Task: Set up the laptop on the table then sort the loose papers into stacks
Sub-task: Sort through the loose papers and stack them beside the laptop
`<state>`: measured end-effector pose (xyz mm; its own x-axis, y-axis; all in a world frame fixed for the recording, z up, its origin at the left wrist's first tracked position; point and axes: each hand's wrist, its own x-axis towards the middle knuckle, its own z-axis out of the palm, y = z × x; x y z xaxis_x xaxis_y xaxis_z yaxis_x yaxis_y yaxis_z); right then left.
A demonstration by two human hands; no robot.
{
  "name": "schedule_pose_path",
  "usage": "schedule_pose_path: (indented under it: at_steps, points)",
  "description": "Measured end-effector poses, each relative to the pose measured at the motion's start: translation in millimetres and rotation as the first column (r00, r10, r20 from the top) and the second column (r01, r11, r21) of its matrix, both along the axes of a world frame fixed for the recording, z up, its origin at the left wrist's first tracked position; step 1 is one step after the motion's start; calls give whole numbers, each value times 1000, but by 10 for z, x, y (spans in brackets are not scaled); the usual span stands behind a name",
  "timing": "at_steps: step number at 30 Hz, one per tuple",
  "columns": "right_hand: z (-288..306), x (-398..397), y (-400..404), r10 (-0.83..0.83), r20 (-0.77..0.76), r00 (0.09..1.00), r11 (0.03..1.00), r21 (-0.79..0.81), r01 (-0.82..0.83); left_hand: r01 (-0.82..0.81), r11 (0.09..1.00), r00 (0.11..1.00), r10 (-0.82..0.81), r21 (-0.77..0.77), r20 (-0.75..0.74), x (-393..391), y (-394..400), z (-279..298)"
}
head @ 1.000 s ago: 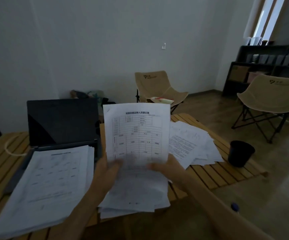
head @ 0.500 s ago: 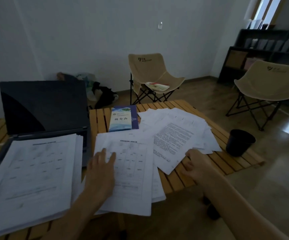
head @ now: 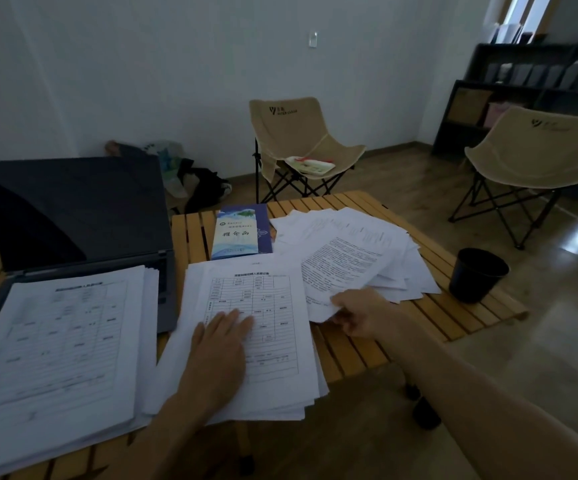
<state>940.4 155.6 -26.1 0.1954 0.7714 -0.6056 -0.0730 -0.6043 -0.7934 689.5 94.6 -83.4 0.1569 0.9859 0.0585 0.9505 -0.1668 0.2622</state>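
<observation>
A dark laptop [head: 73, 209] stands open at the back left of the slatted wooden table [head: 419, 327], its screen black. A thick stack of form sheets [head: 55, 348] covers its keyboard. A second stack of forms [head: 263, 296] lies in the middle, and my left hand [head: 220, 344] rests flat on it with straight fingers. To the right spreads a loose pile of text pages [head: 356, 258]. My right hand [head: 360, 311] pinches the near edge of a page from that pile.
A blue booklet [head: 240, 232] lies behind the middle stack. A black cup [head: 477, 273] stands near the table's right edge. Two beige folding chairs [head: 298, 140] [head: 536, 157] stand on the floor beyond, and dark shelves [head: 529, 84] line the right wall.
A second ago both hands held a form sheet upright. The sheet now lies on the middle stack under my left hand, and my right hand has moved right to grip a page of the loose pile.
</observation>
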Motion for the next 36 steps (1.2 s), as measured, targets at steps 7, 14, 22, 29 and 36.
schedule_pose_path:
  at_steps: [7,14,22,29,36]
  points:
    - [448,503,-115,-421,654,629,809,584,-66,8,1000,1000,-8,4,20,-23,77,-50]
    - [418,301,-486,-160,172,972,776,630,16,7,946,335,304,-325,892,-2,296,780]
    - [96,-175,-593,136,116,984,816,549,-177,-292,956,339,122,-19,933,-179,263,921]
    - [5,-181,-571,134,134,982,815,549,-186,-423,903,482,156,73,862,-245,365,741]
    - [17,-163,-531,72,24,997,815,576,-73,-667,743,232,145,48,962,-632,515,827]
